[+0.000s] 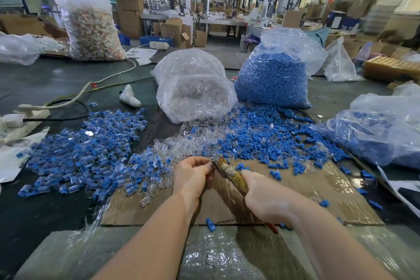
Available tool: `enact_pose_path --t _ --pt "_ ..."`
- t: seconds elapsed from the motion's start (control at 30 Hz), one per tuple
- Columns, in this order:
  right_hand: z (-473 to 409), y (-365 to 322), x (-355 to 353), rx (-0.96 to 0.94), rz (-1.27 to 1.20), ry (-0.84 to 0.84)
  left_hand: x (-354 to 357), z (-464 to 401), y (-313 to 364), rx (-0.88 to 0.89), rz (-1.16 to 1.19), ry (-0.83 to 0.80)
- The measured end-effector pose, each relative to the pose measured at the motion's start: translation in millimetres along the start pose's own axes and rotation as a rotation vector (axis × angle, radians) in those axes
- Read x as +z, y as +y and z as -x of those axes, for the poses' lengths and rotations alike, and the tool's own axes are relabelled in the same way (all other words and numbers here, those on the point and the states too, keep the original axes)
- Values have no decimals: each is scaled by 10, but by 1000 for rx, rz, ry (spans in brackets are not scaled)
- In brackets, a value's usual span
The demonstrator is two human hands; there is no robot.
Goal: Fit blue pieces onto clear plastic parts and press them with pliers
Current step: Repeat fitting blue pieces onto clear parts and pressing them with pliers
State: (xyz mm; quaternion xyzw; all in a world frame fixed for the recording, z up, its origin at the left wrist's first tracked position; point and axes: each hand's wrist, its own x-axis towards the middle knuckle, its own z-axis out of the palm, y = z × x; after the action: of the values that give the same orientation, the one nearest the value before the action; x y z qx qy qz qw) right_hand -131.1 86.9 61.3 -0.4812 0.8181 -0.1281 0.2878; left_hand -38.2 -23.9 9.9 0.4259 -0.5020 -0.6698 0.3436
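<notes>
My right hand [263,198] grips the worn handles of the pliers [229,171], whose jaws point up and left. My left hand [193,174] has its fingers curled at the jaws and pinches a small part there; the part itself is hidden by the fingers. Loose blue pieces [270,138] lie scattered ahead on the right. Clear plastic parts [181,145] lie in a heap just beyond my hands. A wide pile of fitted blue-and-clear parts [86,150] covers the left side.
A flat cardboard sheet [295,193] lies under my hands. Behind stand a bag of clear parts [193,88] and a bag of blue pieces [272,77]; another blue-filled bag [375,134] sits right. Cables and a power strip [25,118] lie left. A person sits far back left.
</notes>
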Motion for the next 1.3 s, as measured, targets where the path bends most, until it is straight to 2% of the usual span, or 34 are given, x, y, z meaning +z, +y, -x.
enact_pose_path --t 0.17,0.37,0.67,0.83,0.9,0.97,1.13,1.2,1.3 --pt "34 -1 19 -15 -16 20 14 -8 5 0 18 28" --pt "74 -35 -34 1 -60 -52 14 20 -21 47 23 26" --pt "53 -49 37 10 -1 29 -3 29 -23 49 -22 15" --pt "61 24 59 -45 -357 44 0 -17 -66 56 7 47" --pt "53 83 39 -26 -513 51 -1 -12 -72 60 33 40" --pt "14 133 42 19 -562 118 -7 -5 -76 66 53 24" --pt "-197 328 53 203 71 525 -17 36 -72 113 22 4" --pt "-254 409 49 278 208 597 -12 51 -66 130 6 -11" --pt "-340 516 79 337 337 607 -9 56 -69 160 -31 -18"
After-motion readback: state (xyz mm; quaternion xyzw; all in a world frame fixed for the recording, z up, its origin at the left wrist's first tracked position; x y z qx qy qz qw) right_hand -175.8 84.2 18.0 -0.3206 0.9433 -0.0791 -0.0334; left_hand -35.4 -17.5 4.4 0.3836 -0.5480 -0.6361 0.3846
